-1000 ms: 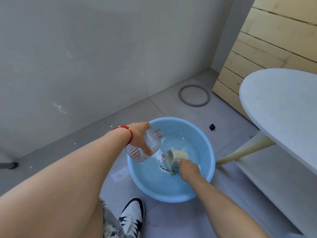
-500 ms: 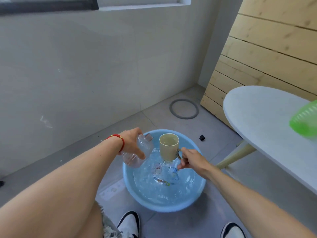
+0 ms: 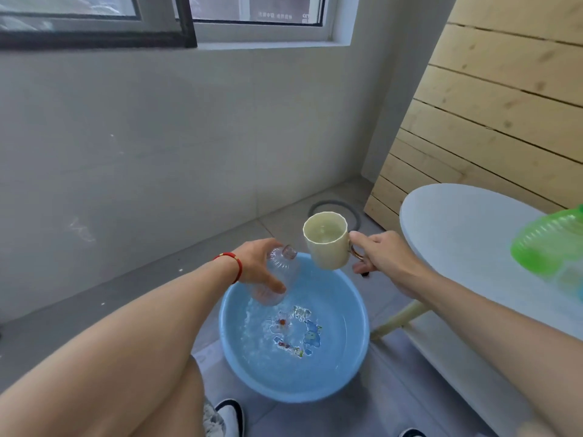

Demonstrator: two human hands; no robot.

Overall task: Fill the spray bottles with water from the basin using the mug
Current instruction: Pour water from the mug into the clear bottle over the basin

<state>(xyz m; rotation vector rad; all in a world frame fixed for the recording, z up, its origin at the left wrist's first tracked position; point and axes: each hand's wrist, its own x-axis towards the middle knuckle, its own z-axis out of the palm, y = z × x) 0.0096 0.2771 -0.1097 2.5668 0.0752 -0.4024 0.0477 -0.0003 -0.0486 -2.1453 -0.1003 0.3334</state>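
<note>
Item, my left hand (image 3: 257, 263): closed round a clear, capless spray bottle (image 3: 281, 275), tilted with its neck toward one o'clock, over the ten o'clock rim of the blue basin (image 3: 353, 357) on the floor. Item, my right hand (image 3: 377, 257): pinching the handle of a cream mug (image 3: 328, 241), upright, holding water, just beside the bottle mouth at its two o'clock. Step in hand, as I judge: pouring; next I must tip the mug lip slowly over the narrow neck.

a grey wall (image 3: 157, 146) with a window (image 3: 164, 17), grey floor tiles (image 3: 94, 298), wood planks (image 3: 504, 121), a white table (image 3: 467, 234).
</note>
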